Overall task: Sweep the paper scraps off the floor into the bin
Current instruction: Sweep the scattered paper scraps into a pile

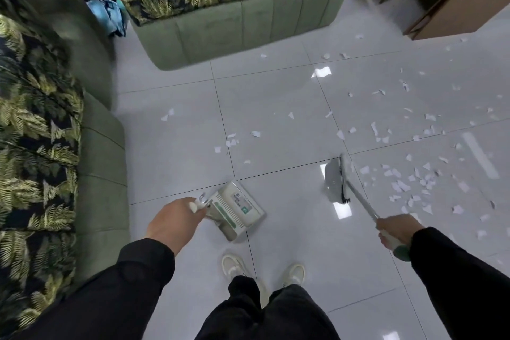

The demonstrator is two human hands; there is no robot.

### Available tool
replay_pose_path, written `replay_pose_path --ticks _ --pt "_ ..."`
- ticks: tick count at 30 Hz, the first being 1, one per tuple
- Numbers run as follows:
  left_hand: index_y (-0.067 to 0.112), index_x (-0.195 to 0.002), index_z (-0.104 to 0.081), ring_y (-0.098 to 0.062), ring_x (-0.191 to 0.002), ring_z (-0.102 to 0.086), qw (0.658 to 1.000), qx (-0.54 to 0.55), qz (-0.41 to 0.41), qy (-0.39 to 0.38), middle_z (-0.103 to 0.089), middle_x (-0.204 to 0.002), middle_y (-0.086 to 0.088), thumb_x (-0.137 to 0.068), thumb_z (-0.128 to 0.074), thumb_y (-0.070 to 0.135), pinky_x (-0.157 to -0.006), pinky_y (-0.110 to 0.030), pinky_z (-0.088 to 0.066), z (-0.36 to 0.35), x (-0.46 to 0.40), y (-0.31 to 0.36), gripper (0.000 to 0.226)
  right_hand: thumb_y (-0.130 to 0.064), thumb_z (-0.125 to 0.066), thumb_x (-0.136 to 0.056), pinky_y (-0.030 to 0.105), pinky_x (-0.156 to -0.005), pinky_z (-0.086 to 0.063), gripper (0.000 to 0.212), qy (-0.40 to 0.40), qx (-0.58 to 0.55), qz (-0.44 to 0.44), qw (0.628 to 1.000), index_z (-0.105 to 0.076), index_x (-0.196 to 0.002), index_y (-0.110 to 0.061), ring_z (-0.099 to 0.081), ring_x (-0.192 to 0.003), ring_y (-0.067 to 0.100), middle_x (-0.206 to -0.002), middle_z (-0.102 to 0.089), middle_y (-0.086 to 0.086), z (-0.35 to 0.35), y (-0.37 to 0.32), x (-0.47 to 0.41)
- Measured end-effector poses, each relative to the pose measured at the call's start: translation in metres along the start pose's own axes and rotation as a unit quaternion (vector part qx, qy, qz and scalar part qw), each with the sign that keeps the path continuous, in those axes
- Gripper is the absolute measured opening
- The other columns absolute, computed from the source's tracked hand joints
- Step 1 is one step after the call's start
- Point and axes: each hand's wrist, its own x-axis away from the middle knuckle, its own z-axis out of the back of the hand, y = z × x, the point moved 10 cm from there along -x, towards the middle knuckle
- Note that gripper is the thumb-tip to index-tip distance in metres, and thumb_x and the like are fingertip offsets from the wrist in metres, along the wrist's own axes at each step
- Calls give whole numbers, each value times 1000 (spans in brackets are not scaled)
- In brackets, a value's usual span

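Several white paper scraps (400, 182) lie scattered over the glossy tiled floor, thickest at the right, with a thinner trail (231, 142) toward the middle. My right hand (397, 230) grips the metal handle of a broom whose grey head (335, 181) rests on the floor just left of the thick patch. My left hand (174, 218) holds the white handle of a white-and-green dustpan (236, 211), which sits on the floor in front of my feet. No bin is in view.
A green sofa with leaf-print cushions (41, 119) runs along the left. A second one (234, 27) stands across the far side. A wooden cabinet (455, 8) is at the upper right. Clothes (106, 11) lie in the corner between the sofas.
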Motion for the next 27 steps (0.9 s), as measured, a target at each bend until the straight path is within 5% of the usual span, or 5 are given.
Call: replay_pose_path --ticks 4,10,19,27 --pt "27 -74 -62 -18 -57 -46 998 56 -20 -2 -47 -55 7 -97 -49 58 -55 -29 -35 -5 -6 8 40 -5 -64 -91 28 -51 -50 14 -10 -32 11 999 -64 -93 8 -58 -57 27 -80 -61 19 -4 -7 19" --pt "26 -72 -58 -17 -56 -45 996 84 -27 5 -48 -58 8 -99 -49 48 -56 -29 -34 14 -18 15 36 1 -59 -91 19 -41 -43 9 -78 -50 64 994 -61 -82 4 -51 -43 21 -68 -58 15 -66 -54 78" --pt "31 -99 -65 -19 -83 -64 996 63 54 35 -68 -88 7 -101 -48 45 -70 -31 -49 62 -26 -42 22 -4 -64 -91 22 -44 -43 8 -238 -65 120 962 -62 -84 -1 -49 -48 21 -72 -58 16 -249 -199 154" --pt "32 -90 -66 -14 -71 -64 975 121 163 87 -65 -73 9 -98 -54 59 -64 -31 -50 143 -74 -110 30 0 -53 -90 21 -44 -43 4 -345 2 123 930 -56 -90 -1 -47 -51 21 -74 -57 17 -396 -317 184"
